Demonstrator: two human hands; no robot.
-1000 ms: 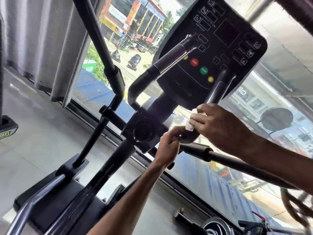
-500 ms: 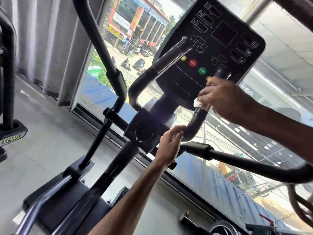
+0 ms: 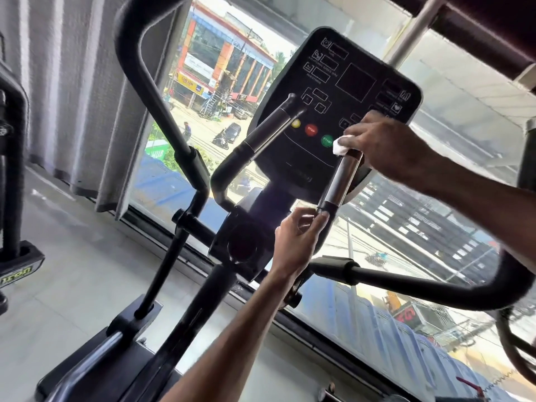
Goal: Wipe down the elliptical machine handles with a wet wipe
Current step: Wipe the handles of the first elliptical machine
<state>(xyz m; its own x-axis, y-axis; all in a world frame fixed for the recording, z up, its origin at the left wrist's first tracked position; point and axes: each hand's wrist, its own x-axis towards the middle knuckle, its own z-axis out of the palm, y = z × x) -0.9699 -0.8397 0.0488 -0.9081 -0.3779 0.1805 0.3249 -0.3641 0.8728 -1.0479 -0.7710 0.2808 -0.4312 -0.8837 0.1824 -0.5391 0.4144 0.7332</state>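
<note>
A black elliptical stands before a window. Its right fixed handle (image 3: 339, 184) rises from the hub to the console, with a shiny metal sensor sleeve. My right hand (image 3: 383, 146) grips the top of that handle with a white wet wipe (image 3: 340, 147) bunched under the fingers. My left hand (image 3: 298, 242) holds the lower end of the same handle, fingers curled around the black part just below the sleeve. The left fixed handle (image 3: 261, 140) stands bare. The top tip of the right handle is hidden under my right hand.
The console (image 3: 348, 82) with red, green and yellow buttons sits behind the handles. A long moving arm (image 3: 156, 91) curves up at left; another moving arm (image 3: 406, 282) runs right below my forearm. Grey curtain (image 3: 72, 97) at left, another machine (image 3: 14, 169) at far left edge.
My right hand slid the wipe up the right handle, from near the lower bend to its top by the console. My left hand stayed on the lower part. The view shifted slightly.
</note>
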